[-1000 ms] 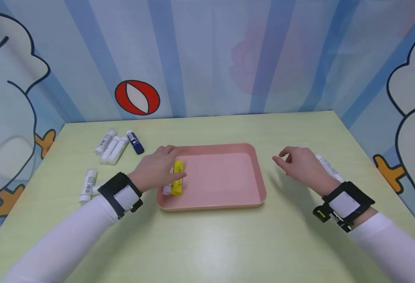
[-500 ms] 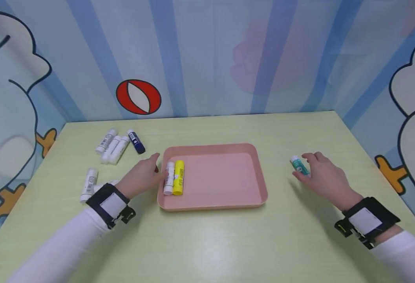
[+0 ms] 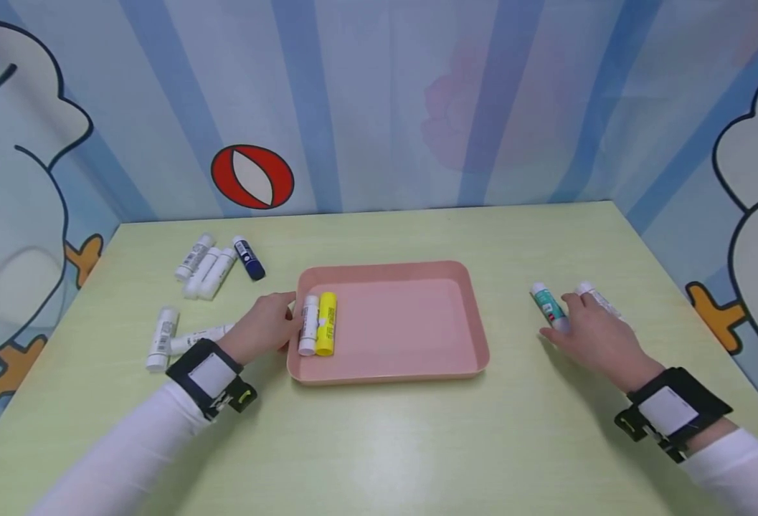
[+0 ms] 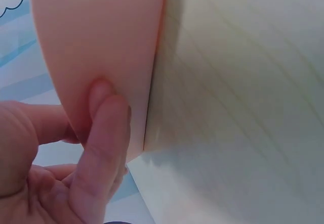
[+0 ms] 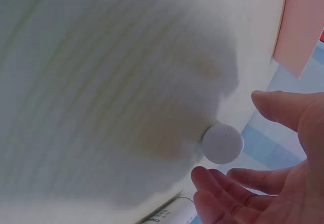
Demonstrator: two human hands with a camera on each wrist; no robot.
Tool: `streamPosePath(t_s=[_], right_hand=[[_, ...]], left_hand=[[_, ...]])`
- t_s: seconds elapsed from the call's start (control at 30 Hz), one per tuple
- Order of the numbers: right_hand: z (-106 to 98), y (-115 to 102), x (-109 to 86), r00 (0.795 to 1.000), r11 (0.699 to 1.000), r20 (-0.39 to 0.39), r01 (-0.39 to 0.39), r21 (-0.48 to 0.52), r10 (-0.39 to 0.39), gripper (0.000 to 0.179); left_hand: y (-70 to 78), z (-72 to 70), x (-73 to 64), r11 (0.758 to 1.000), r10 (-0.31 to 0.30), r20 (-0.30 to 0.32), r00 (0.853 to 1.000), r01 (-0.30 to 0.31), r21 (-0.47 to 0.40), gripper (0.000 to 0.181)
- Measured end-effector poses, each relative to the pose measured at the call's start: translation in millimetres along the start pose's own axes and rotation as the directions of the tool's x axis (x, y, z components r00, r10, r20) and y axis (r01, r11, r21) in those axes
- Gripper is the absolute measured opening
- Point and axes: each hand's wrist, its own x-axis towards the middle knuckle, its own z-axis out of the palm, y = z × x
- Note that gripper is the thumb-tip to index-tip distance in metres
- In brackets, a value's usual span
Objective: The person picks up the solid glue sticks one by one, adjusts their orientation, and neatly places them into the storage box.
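A pink tray (image 3: 411,322) lies mid-table with a white glue stick (image 3: 309,326) and a yellow glue stick (image 3: 326,324) side by side at its left end. My left hand (image 3: 264,326) pinches the tray's left rim; in the left wrist view its fingers (image 4: 104,143) press the outer wall. On the right, my right hand (image 3: 601,344) hovers by a teal glue stick (image 3: 548,304), thumb and fingers spread around its near end. The right wrist view shows that stick's round end (image 5: 223,144) between thumb and fingers, not gripped. Another white glue stick (image 3: 597,296) lies partly hidden behind this hand.
At the back left lie several white glue sticks (image 3: 209,269) and a dark blue one (image 3: 249,258). Two more white ones (image 3: 162,337) lie nearer, left of my left wrist. A striped backdrop (image 3: 379,107) stands along the table's far edge.
My left hand has drawn back from over the tray's sticks to its left rim. My right hand has shifted right and nearer me, to the teal glue stick, and now uncovers it.
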Motion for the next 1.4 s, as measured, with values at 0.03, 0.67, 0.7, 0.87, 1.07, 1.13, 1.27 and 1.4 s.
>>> streamPosePath(t_s=[0.03,0.67,0.7,0.87,1.07,1.13,1.27,1.4], right_hand=[[0.5,0.2,0.0,1.0,1.0,0.001,0.0,-0.004,0.0,0.066],[4.5,2.0,10.2,0.998,0.999,0.036,0.05,0.017,-0.051,0.024],[4.2,1.5,10.5,0.998,0.999,0.04,0.05,0.021,-0.05,0.022],[1.0,-1.4,11.9,0.997,0.996,0.039,0.067,0.051,-0.069,0.018],[-5.3,-7.7,13.2,0.989,0.988,-0.028,0.149,0.049,-0.148,0.017],[-7.9,-11.8,14.4,0.983,0.983,-0.05,0.18,0.028,-0.178,0.018],[-14.1,-24.7,18.0,0.976,0.978,-0.059,0.209,0.002,-0.209,0.023],[-19.4,-42.2,21.3,0.971,0.973,-0.06,0.233,-0.003,-0.233,0.028]], left_hand=[[-0.4,0.4,0.3,1.0,-0.003,-0.001,1.0,0.003,-0.007,0.044],[-1.8,1.6,-0.8,1.0,0.01,0.002,1.0,-0.01,-0.027,0.042],[-1.9,1.4,-0.8,1.0,0.015,0.0,1.0,-0.015,-0.022,0.042],[-2.3,-0.8,-1.4,1.0,0.03,0.011,0.999,-0.03,-0.006,0.041],[-2.9,-6.8,-0.9,1.0,0.014,0.054,0.998,-0.014,0.01,0.043],[-3.3,-9.4,-1.3,0.999,0.008,0.044,0.999,-0.01,0.045,0.047],[-1.6,-16.4,-5.6,0.977,0.049,-0.08,0.996,-0.031,0.209,0.057],[7.2,-21.1,-10.8,0.94,0.157,-0.252,0.955,-0.067,0.333,0.056]])
